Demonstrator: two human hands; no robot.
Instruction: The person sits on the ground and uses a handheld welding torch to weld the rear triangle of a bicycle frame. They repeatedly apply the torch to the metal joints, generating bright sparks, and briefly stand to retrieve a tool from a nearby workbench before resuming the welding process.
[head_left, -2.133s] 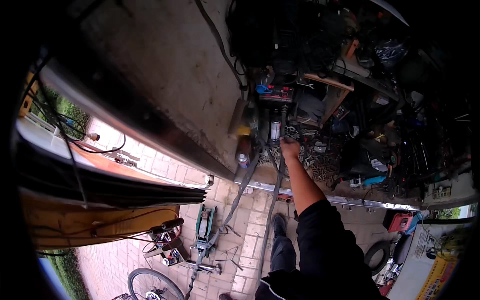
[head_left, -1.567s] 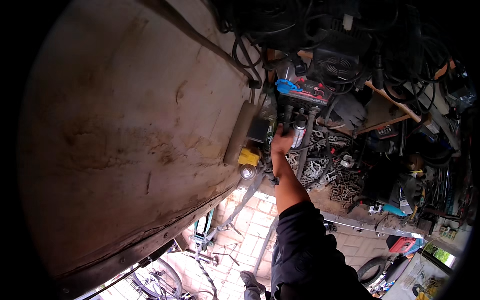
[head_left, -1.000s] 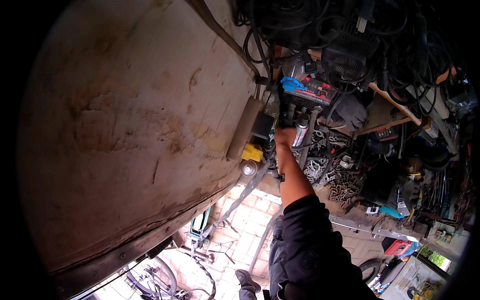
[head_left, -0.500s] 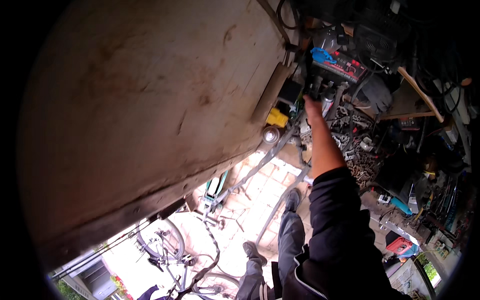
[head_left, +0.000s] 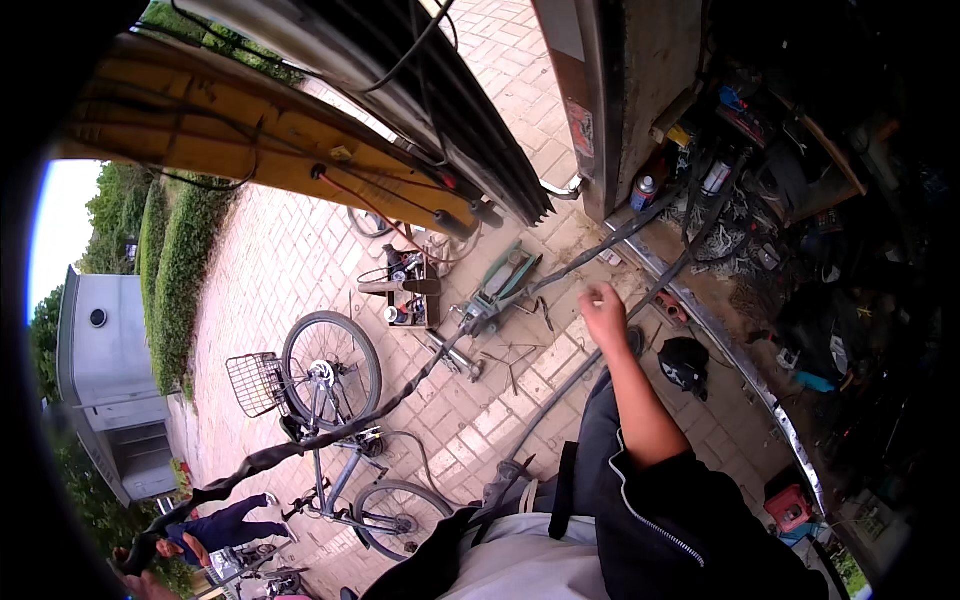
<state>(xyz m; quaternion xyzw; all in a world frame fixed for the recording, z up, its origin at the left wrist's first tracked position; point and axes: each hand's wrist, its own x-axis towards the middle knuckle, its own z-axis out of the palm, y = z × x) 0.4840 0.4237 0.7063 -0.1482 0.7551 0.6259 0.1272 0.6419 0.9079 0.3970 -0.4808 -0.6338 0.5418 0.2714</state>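
Observation:
My right hand (head_left: 605, 318) is out over the brick paving, fingers curled closed with nothing visible in them. It is nearest a long dark hose (head_left: 650, 295) running up to the cluttered storage floor (head_left: 742, 265), where a slim spray can (head_left: 717, 177) and a blue-labelled can (head_left: 643, 195) stand. Left of the hand are a green floor jack (head_left: 500, 280), a twisted wrapped hose (head_left: 385, 408) crossing it, and an open toolbox (head_left: 410, 300). A black item (head_left: 683, 365) lies to the right of my forearm. My left hand is out of view; only its dark sleeve shows at the bottom.
A bicycle with a wire basket (head_left: 250, 385) lies on the paving (head_left: 250, 260). A yellow beam (head_left: 230, 110) with hanging cables is at upper left, beside a door edge (head_left: 590, 100). A person in dark blue (head_left: 230, 532) is at lower left. A red case (head_left: 788, 508) sits at lower right.
My right hand has drawn back from among the cans on the storage floor to above the paving. The view has swung away from the stained panel onto the yard and bicycle.

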